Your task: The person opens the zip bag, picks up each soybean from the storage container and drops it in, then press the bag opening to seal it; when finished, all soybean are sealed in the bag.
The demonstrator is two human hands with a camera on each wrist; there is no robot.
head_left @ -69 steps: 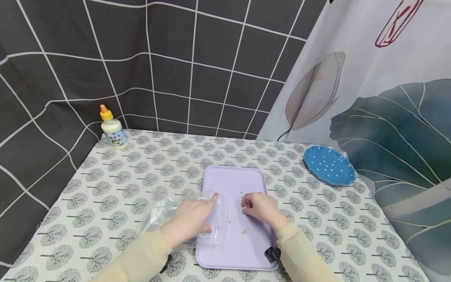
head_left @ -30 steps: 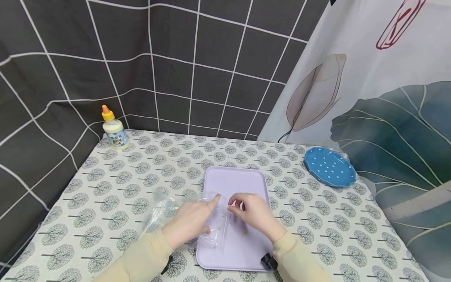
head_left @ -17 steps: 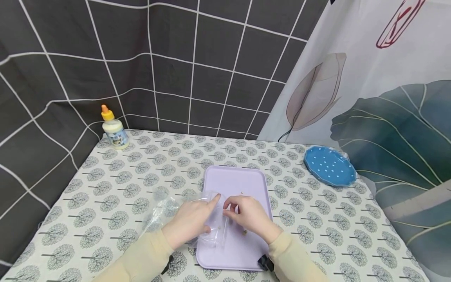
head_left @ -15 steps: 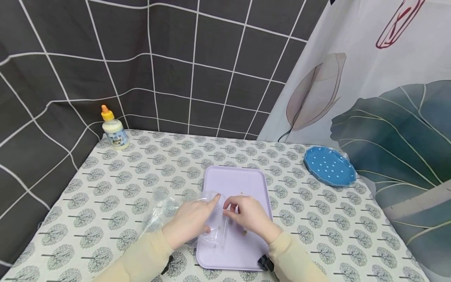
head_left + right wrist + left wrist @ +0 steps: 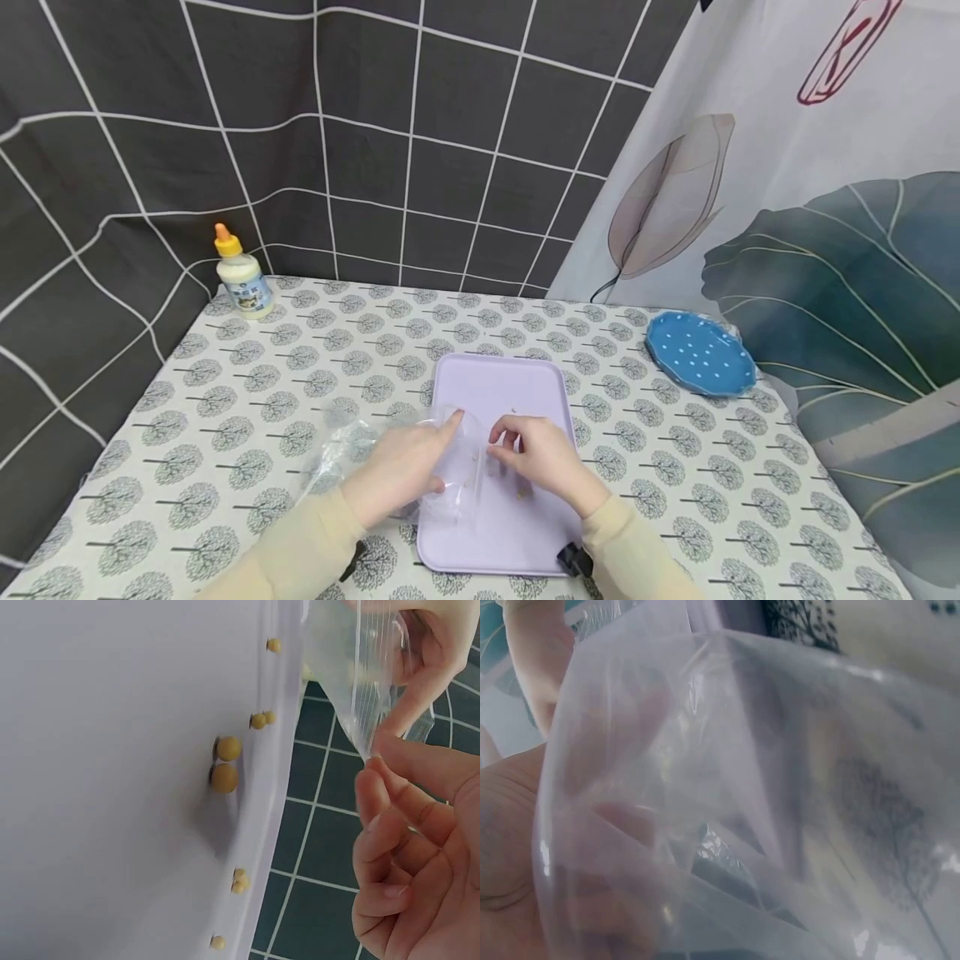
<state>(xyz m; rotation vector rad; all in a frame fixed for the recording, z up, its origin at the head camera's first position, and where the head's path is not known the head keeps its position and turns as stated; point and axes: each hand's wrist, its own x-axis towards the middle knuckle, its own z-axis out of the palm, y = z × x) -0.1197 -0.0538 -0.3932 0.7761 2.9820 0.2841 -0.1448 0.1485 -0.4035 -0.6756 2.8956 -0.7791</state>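
Note:
In the head view my left hand [image 5: 401, 462] grips a clear plastic zip bag [image 5: 461, 492], whose mouth lies over the left part of a lilac tray [image 5: 498, 542]. Its index finger is extended along the plastic; in the left wrist view the palm [image 5: 506, 832] shows behind the bag's edge. My right hand [image 5: 543, 454] is over the tray, with thumb and index tips meeting at the bag's corner in the right wrist view. Whether they pinch the plastic, a bean or nothing is unclear. Several round yellow beans [image 5: 227, 748], like soybeans, lie on the tray.
A glue bottle [image 5: 246, 279] with a yellow cap stands at the table's back left. At the right edge lies a blue polka-dot plate [image 5: 701, 354]. A tree-print cloth [image 5: 360, 333] covers the table; dark grid-patterned fabric [image 5: 375, 167] hangs behind it.
My right hand moved left from over the tray to the bag's mouth, then shifted slightly back to the right. The left hand and the bag have hardly moved.

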